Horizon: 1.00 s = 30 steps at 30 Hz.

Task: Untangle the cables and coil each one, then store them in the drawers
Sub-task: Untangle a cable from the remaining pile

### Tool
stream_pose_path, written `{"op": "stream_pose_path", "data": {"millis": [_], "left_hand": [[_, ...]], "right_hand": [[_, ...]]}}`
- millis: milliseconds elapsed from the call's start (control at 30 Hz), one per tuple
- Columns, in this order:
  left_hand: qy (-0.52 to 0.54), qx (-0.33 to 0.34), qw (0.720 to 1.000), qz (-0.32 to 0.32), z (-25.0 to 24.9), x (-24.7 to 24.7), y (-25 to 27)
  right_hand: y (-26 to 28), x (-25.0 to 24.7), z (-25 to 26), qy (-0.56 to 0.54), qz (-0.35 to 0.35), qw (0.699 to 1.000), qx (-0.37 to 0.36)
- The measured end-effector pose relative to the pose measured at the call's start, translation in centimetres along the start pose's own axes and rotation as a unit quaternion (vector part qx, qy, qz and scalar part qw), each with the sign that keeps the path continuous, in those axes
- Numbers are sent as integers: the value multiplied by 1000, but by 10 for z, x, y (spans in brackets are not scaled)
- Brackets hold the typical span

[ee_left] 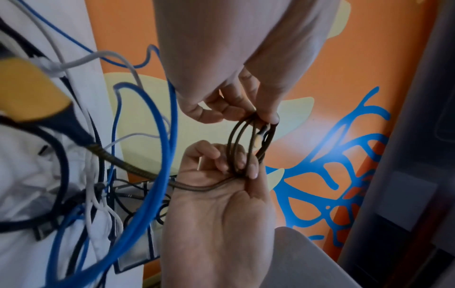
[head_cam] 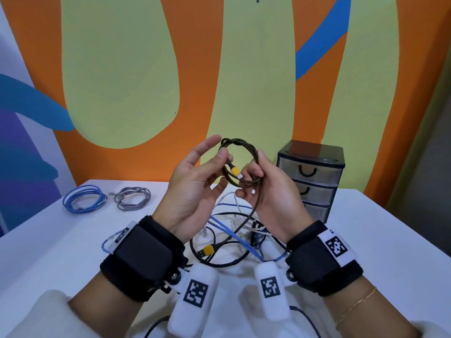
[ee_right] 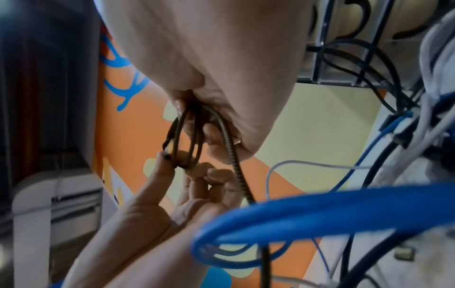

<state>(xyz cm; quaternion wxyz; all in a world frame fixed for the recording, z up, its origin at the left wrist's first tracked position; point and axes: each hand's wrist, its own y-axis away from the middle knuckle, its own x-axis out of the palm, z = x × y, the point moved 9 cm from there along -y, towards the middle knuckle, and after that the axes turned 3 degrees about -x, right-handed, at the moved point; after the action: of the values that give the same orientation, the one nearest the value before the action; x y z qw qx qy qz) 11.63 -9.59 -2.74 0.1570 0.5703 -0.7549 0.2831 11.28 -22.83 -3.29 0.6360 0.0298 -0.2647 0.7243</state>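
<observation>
A dark braided cable (head_cam: 253,152) with yellow connectors is wound into a small coil, held up over the table between both hands. My left hand (head_cam: 223,158) pinches the coil's left side by one yellow connector (head_cam: 235,170), its index finger stretched out. My right hand (head_cam: 253,174) curls its fingers round the coil's right side. The cable's tail drops to the table and ends in a yellow plug (head_cam: 208,250). In the left wrist view the coil (ee_left: 231,148) spans both hands. In the right wrist view the coil (ee_right: 176,134) hangs from my right fingers.
A tangle of blue, white and black cables (head_cam: 234,234) lies on the white table (head_cam: 48,252) under my hands. A coiled blue cable (head_cam: 84,200) and a coiled grey cable (head_cam: 133,197) lie at the back left. A small drawer unit (head_cam: 311,176), drawers closed, stands at the back right.
</observation>
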Motion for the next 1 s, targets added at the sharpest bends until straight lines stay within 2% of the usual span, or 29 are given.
{"op": "stream_pose_path", "data": {"millis": [67,133,267,367,467,533,600,633,667,733,800,867,1000], "left_hand": [[12,-6,1000,4,-1,1,0],[-16,-2,1000,12,-5,2,0],[-167,19,986,17,-9,4,-2],[-250,15,968,32,-7,9,0],[-358,-27,929,88,4,17,6],[-432,-74,886,154,21,22,13],[-492,-69,850,173,24,23,17],[-494,-54,852,164,20,22,16],[-470,-44,868,151,14,21,14],[-381,-45,916,118,5,14,9],[-298,-55,948,101,0,7,6],[-246,-64,962,97,0,6,5],[-200,-72,974,83,6,7,3]], "right_hand": [[-1,-3,0,51,-17,998,-15],[-1,-5,0,34,-27,999,-13],[1,-1,6,-156,-12,988,5],[0,0,15,-234,-3,972,-8],[-4,-9,25,-285,-3,958,-33],[-6,-17,32,-306,-6,951,-48],[-7,-24,38,-315,-8,947,-58],[-7,-27,40,-319,-11,946,-60],[-7,-31,41,-323,-15,944,-61],[-8,-36,41,-324,-22,944,-60],[-8,-35,38,-314,-27,947,-55],[-7,-29,33,-302,-23,952,-48],[-5,-15,25,-285,-8,958,-32]]}}
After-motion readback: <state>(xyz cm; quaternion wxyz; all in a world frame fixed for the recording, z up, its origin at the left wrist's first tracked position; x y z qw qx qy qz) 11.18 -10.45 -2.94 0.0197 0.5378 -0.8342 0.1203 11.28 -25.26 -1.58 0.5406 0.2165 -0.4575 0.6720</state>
